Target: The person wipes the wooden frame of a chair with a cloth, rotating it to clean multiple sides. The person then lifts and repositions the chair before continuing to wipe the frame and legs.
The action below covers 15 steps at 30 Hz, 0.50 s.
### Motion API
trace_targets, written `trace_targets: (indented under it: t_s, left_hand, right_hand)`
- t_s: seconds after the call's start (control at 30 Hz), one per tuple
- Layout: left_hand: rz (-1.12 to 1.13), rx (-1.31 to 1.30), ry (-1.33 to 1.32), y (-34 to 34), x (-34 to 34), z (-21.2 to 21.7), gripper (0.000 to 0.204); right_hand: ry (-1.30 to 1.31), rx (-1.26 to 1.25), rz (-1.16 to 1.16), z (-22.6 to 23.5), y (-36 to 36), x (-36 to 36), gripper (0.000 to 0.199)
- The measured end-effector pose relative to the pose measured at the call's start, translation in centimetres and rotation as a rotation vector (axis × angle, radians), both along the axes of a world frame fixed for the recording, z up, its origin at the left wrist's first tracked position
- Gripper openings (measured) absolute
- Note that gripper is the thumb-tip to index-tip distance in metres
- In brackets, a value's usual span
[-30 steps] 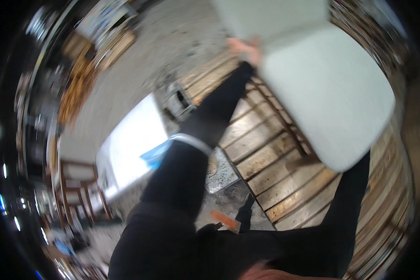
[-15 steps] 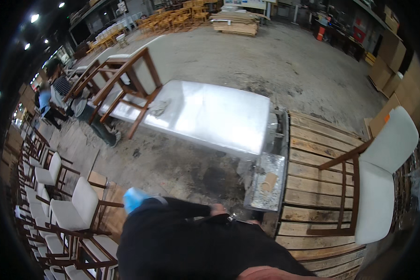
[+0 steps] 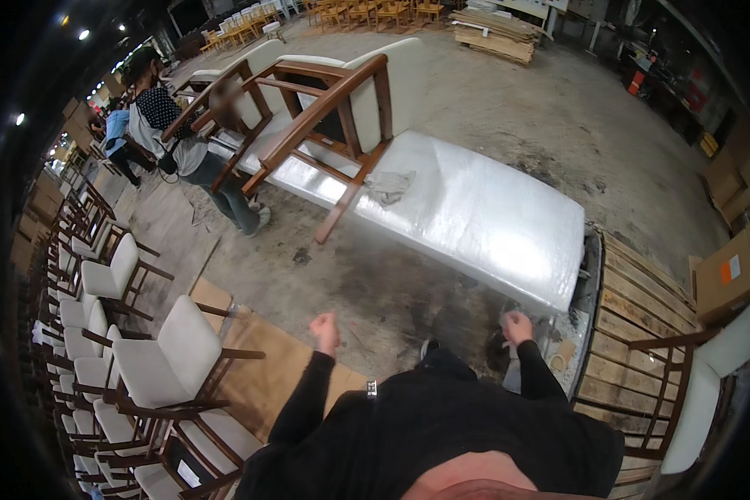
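My left hand (image 3: pixel 325 333) hovers over the floor at waist height, its fingers curled in with nothing visible inside. My right hand (image 3: pixel 517 327) is closed near the close corner of a long padded bench (image 3: pixel 508 217) wrapped in shiny clear film. A pale grey strip (image 3: pixel 512 372) shows below the right hand; whether that hand holds it I cannot tell. On the bench lies a brown wooden chair (image 3: pixel 342 108) with a pale seat, tipped over, legs toward me. Beside its frame rests a crumpled grey rag (image 3: pixel 389 185). Neither hand touches the chair.
Wooden pallet slats (image 3: pixel 612 333) lie at right, bearing another pale chair (image 3: pixel 698 408). A cardboard ring (image 3: pixel 563 357) sits close to my right arm. Rows of upholstered chairs (image 3: pixel 175 350) crowd the left, beside flattened cardboard (image 3: pixel 267 358). Another person (image 3: pixel 200 158) stands at the bench's far end.
My view has swung left and my body has straightened. Both hands now show, apart, in front of me. A blue thing earlier at my left sleeve is no longer visible.
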<state>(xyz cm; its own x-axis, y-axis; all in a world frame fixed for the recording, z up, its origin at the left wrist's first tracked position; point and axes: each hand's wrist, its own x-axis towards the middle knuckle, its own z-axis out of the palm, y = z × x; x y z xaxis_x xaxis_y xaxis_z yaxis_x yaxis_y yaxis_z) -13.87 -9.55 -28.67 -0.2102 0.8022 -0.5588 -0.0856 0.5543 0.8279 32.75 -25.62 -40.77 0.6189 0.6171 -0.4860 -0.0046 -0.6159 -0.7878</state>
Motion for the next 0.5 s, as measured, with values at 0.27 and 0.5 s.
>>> trace_targets:
  t_s: [0.27,0.5]
  left_hand:
    - [-0.266,0.083,0.074,11.1,2.5,2.2,0.030]
    - [0.282,0.224,0.134,19.7,-11.3,7.6,0.010]
  right_hand:
    - [-0.571,0.316,0.449,3.8,37.5,-7.4,0.057]
    - [-0.621,-0.054,0.931,4.8,51.5,-16.0,0.081]
